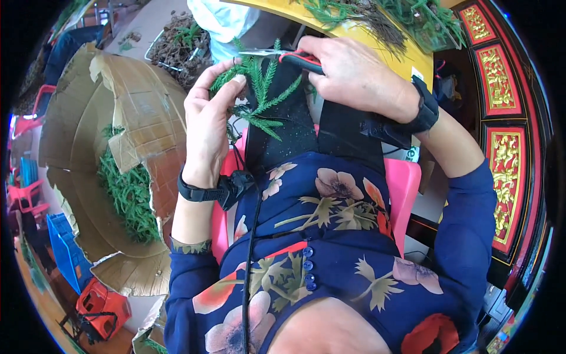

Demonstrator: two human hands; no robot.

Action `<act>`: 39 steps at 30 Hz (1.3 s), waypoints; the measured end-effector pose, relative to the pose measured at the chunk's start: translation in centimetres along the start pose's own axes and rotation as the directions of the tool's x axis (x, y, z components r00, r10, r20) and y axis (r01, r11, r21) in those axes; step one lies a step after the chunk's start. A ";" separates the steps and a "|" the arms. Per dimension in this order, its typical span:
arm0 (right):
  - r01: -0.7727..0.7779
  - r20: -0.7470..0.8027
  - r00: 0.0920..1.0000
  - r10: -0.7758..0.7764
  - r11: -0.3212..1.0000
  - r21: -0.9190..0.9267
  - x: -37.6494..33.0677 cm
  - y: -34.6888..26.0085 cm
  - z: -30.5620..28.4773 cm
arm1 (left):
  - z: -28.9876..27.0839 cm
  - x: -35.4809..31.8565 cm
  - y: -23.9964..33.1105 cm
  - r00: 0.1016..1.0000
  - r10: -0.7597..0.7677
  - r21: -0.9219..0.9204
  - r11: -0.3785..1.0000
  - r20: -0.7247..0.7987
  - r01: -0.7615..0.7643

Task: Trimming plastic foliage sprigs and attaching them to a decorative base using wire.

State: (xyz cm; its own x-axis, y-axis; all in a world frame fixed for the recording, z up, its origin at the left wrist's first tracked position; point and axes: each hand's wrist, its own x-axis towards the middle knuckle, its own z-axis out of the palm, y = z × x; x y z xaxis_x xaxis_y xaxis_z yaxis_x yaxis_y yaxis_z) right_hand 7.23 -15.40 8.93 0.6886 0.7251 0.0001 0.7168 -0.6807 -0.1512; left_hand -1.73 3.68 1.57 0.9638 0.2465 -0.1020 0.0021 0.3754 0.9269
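Observation:
My left hand (203,118) pinches a green conifer sprig (259,100) between thumb and fingers, over my dark trousers. Its needled side shoots fan out to the right of the fingertips. Wrapped in my right hand (359,76) are scissors (302,61) with red and black handles. Their narrow metal blades point left and lie across the upper part of the sprig, close to my left fingertips. Whether the blades touch a stem I cannot tell. Both wrists wear black straps with small devices on them.
At my left stands a torn cardboard box (65,141) with many green sprigs (130,194) inside. Ahead are a wire basket (180,44) of brown clumps, a white plastic bag (221,23) and a yellow table (377,32) bearing greenery. Carved red-and-gold panels (504,177) line the right.

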 end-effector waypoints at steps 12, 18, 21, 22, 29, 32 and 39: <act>-0.280 0.471 0.882 0.023 0.829 0.484 0.0 0.7 0.6 | 0.8 -0.7 0.1 0.997 0.077 0.070 0.995 0.002 -0.077; -0.230 0.474 0.880 -0.042 0.835 0.501 0.1 1.2 0.9 | 0.9 -0.9 0.7 0.998 0.003 0.056 0.998 0.057 -0.006; -0.204 0.477 0.878 -0.050 0.861 0.465 -0.3 0.9 0.5 | 0.8 -1.0 0.6 0.998 -0.003 0.050 0.999 0.064 0.000; -0.205 0.478 0.877 -0.050 0.861 0.466 -0.2 0.9 0.3 | 0.7 -1.0 0.5 0.998 -0.001 0.052 0.999 0.068 -0.003; -0.093 0.499 0.855 -0.138 0.907 0.411 0.1 1.1 0.1 | 0.8 -1.2 0.3 0.998 0.022 0.074 0.997 0.053 -0.026; -0.090 0.473 0.873 -0.116 0.916 0.391 0.0 1.0 0.6 | 0.7 -1.3 0.3 0.998 0.033 0.099 0.994 0.053 -0.038; -0.055 0.355 0.933 -0.066 0.946 0.320 -0.2 0.5 1.4 | 0.9 -1.3 0.2 0.986 0.160 0.180 0.970 0.037 -0.164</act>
State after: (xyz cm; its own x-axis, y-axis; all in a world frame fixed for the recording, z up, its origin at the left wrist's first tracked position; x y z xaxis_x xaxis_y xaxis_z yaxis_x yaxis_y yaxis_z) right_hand 7.28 -15.70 7.48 0.5561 0.7582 -0.3404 0.6053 -0.6501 -0.4593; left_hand -2.75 2.57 2.19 0.9610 0.2699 0.0606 -0.1076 0.1627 0.9808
